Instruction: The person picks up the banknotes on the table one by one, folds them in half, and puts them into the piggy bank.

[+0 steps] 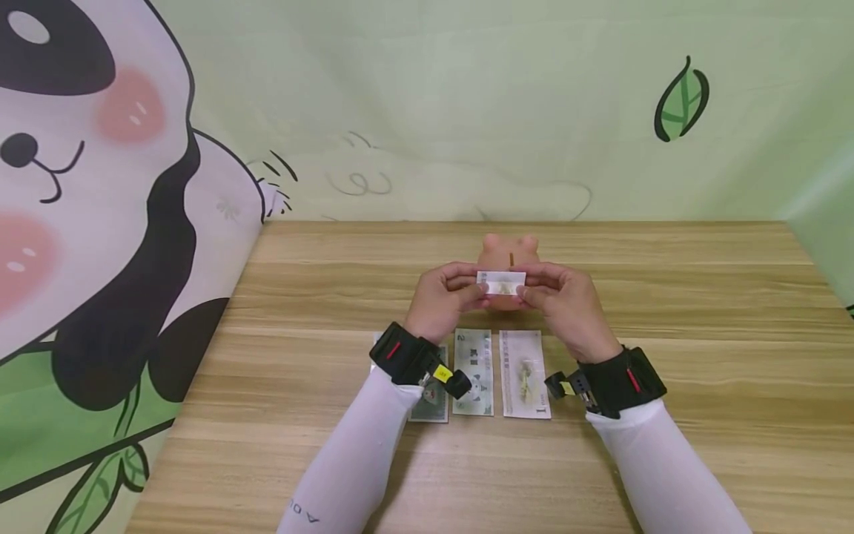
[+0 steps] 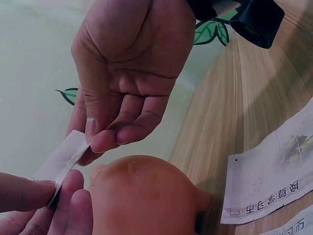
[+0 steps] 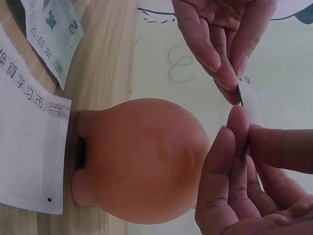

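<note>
Left hand (image 1: 442, 298) and right hand (image 1: 569, 304) each pinch an end of a folded play banknote (image 1: 502, 282), thumb to fingers. Piggy bank (image 1: 497, 256) below the fingertips; head view alone shows its coin slot (image 1: 511, 259), right wrist view its stubby feet (image 3: 85, 188).

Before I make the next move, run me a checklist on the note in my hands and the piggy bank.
1. Left hand pinching the held note: ok, at one end.
2. Right hand pinching it: ok, at the other end.
3. Piggy bank standing upright: ok, on its feet on the table.
4. Held note lined up with the slot: not ok; in the head view its long side runs crosswise to the slot.
5. Slot fully uncovered: cannot tell; part shows, but the note and fingers may hide its near end.
6. Full count of notes on the table: cannot tell; the left wrist hides part of the row.
</note>
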Available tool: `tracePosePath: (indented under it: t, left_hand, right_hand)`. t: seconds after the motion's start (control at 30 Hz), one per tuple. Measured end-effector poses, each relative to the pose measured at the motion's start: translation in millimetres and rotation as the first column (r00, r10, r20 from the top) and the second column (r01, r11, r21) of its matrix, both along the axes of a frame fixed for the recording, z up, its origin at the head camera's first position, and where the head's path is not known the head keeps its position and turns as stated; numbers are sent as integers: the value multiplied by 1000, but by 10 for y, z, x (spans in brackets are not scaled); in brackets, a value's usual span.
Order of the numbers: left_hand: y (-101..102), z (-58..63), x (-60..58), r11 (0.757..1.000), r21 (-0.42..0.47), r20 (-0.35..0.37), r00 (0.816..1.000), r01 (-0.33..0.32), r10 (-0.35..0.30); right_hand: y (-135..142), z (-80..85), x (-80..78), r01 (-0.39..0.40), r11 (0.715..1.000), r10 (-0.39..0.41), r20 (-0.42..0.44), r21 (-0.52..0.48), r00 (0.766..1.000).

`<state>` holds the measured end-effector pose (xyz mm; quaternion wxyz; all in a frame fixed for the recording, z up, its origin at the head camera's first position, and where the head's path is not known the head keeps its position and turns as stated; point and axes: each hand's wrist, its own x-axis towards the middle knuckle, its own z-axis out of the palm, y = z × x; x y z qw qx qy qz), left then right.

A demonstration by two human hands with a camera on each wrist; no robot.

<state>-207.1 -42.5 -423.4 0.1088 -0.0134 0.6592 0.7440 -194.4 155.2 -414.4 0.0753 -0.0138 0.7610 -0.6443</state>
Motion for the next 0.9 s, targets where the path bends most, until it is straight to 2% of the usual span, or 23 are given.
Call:
tracePosePath:
  t: [0.43,0.63,0.9]
  left_hand:
    - [2,-23,-2,999,42,-49,999,19,-17]
    - [-7,-26,-5,998,48,-49,998,35,-33]
    - [-7,-15,1,998,11,-30,998,59,-58]
  right_hand:
    - [3,7,-9,29,999,-29,-4,-17,1000]
    - [7,12,-14,35,999,-35,-23,-17,999]
    - [10,-2,-23,42,999,-42,-33,16,999]
